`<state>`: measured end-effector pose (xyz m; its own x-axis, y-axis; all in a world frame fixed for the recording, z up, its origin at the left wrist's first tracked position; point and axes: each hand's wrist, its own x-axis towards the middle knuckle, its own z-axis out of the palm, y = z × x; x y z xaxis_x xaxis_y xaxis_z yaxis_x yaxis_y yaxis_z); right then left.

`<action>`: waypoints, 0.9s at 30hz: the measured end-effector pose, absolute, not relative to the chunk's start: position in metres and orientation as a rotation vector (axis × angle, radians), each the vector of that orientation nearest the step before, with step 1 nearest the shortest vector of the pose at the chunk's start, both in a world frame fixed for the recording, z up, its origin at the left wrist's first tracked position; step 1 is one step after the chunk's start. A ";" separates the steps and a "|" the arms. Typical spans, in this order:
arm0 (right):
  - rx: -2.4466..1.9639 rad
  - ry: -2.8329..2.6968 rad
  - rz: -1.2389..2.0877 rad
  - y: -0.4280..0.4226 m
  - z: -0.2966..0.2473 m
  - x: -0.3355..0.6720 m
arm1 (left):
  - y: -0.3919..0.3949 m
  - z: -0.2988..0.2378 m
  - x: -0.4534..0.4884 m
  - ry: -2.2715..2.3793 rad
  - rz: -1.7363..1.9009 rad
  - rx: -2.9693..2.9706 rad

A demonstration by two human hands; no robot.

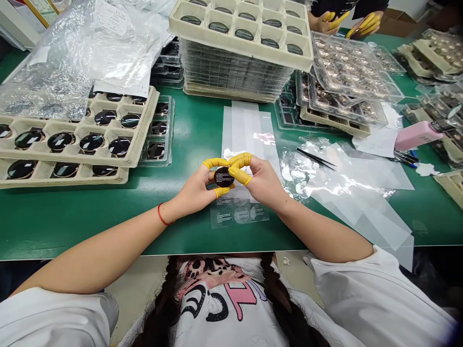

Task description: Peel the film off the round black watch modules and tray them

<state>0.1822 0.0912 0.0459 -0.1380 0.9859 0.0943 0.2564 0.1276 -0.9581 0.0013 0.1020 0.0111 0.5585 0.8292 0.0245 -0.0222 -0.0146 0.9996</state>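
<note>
Between my hands is a round black watch face point(223, 178) with small white printed text. My left hand point(197, 188), in yellow finger cots, grips it by its edges. The fingers of my right hand point(262, 178), also in yellow cots, are pinched together at its upper right edge; whether they hold film or just press the rim is hidden. Under my hands lies a clear sheet of round printed stickers point(240, 214) on the green table point(152, 226). Strips of white backing paper point(249, 127) lie just beyond.
Beige trays of black watch faces point(108, 161) stand at left, partly under plastic wrap point(119, 53). A tall tray stack point(235, 67) stands ahead. Black tweezers point(316, 159), film scraps point(361, 193) and a pink bottle point(414, 136) lie at right. Another person's yellow-tipped hands point(365, 25) are at the back.
</note>
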 end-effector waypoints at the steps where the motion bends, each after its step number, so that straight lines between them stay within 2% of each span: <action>1: -1.254 -1.554 1.072 0.091 0.046 0.182 | 0.102 0.011 0.001 0.739 0.789 1.438; 27: -1.258 -1.554 1.047 0.090 0.044 0.179 | 0.103 0.011 0.001 0.745 0.778 1.475</action>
